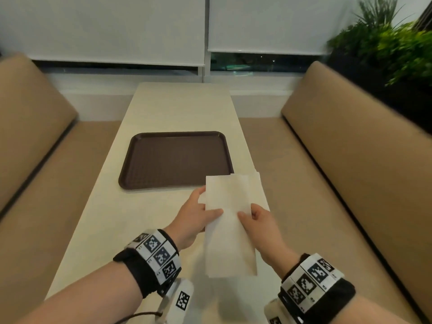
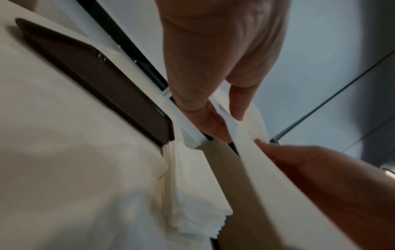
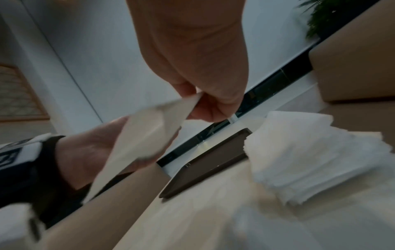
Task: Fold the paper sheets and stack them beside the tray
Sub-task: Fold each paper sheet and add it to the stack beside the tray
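- The brown tray (image 1: 175, 157) lies on the tabletop (image 1: 105, 218), just beyond the left hand.
- The left hand (image 1: 195, 217) pinches the left edge of a folded paper sheet (image 1: 228, 230), thumb on top.
- That sheet is held up off the tabletop between both hands (its long side runs away from the person).
- The right hand (image 1: 259, 224) pinches its right edge.
- Just beyond the right hand, a stack of folded sheets (image 3: 310, 157) sits beside the tray's near right corner.

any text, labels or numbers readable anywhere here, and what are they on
No readable words or brand names.
Left wristband: square black-and-white coded markers with tiny characters beside them, too small to read.
Right wristband: the same, too small to read.
Tray and held paper sheet: no print visible.
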Available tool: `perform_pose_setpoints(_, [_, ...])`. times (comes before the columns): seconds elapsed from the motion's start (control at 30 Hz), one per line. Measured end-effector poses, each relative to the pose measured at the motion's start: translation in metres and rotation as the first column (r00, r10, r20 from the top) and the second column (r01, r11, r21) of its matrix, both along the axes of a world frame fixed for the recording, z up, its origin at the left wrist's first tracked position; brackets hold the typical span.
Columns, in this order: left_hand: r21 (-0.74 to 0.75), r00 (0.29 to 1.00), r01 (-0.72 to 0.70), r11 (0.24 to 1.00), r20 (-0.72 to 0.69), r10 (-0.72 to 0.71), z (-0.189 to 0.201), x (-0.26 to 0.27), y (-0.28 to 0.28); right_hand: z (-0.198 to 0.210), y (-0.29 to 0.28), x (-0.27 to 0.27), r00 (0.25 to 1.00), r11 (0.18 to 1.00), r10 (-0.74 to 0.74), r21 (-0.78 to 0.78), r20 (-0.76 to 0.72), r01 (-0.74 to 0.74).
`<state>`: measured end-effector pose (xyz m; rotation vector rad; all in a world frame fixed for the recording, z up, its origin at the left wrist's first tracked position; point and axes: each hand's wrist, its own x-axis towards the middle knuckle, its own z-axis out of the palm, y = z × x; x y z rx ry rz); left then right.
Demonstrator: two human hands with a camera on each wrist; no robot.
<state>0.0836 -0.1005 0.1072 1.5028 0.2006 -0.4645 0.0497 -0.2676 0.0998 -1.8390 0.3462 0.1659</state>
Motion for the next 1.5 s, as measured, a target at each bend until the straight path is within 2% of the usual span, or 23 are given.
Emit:
perform_pose_setpoints(0.07, [0.028, 1.000, 0.026, 0.999, 0.014, -0.027, -0.012, 0.005, -0.016, -0.004, -0.017, 0.014, 0.999, 0.983, -0.026, -0.180, 0.042, 0.034])
perform_pose_setpoints(0.2, [0.154, 0.996, -0.038, 0.987, 0.083, 0.025, -0.030, 0.041, -0.052, -0.015, -0.046, 0.053, 0.998, 0.931, 0.012, -0.364, 0.055, 0.009])
perform_pose_setpoints(0.4, [0.342, 0.993, 0.000, 0.940, 0.109, -0.039, -0.056, 0.095, -0.093, -0.051, -0.074, 0.111, 1.000, 0.887, -0.017, -0.461, 0.012, 0.020])
perform_pose_setpoints(0.57, [0.467, 0.994, 0.021, 0.884, 0.083, -0.068, -0.078, 0.111, -0.105, -0.081, -0.079, 0.127, 0.998, 0.859, -0.005, -0.511, -0.067, -0.030])
perform_pose_setpoints(0.67, [0.508, 0.997, -0.061, 0.859, 0.073, 0.027, -0.092, 0.110, -0.105, -0.093, -0.081, 0.127, 0.996, 0.840, 0.003, -0.540, -0.090, -0.052])
perform_pose_setpoints(0.73, [0.463, 0.993, -0.093, 0.882, -0.016, 0.113, -0.097, 0.107, -0.102, -0.098, -0.083, 0.128, 0.997, 0.817, 0.004, -0.574, -0.078, -0.049])
perform_pose_setpoints(0.8, [0.320, 0.978, -0.089, 0.943, -0.151, 0.143, -0.097, 0.103, -0.101, -0.102, -0.085, 0.130, 0.990, 0.856, -0.007, -0.513, -0.138, -0.065])
perform_pose_setpoints(0.9, [0.224, 0.963, -0.075, 0.972, -0.236, 0.129, -0.096, 0.098, -0.103, -0.108, -0.086, 0.132, 0.961, 0.970, -0.054, -0.242, -0.272, -0.014])
perform_pose_setpoints(1.17, [0.171, 0.957, 0.016, 0.985, -0.287, 0.034, -0.091, 0.083, -0.123, -0.102, -0.079, 0.128, 0.948, 0.999, -0.031, -0.002, -0.317, 0.032])
perform_pose_setpoints(1.27, [0.252, 0.955, 0.059, 0.966, -0.296, 0.019, -0.093, 0.080, -0.128, -0.103, -0.085, 0.129, 0.946, 0.997, -0.066, 0.004, -0.317, 0.071])
perform_pose_setpoints(1.5, [0.215, 0.943, 0.100, 0.972, -0.333, -0.023, -0.096, 0.074, -0.125, -0.104, -0.088, 0.124, 0.947, 0.999, -0.003, -0.033, -0.323, -0.008])
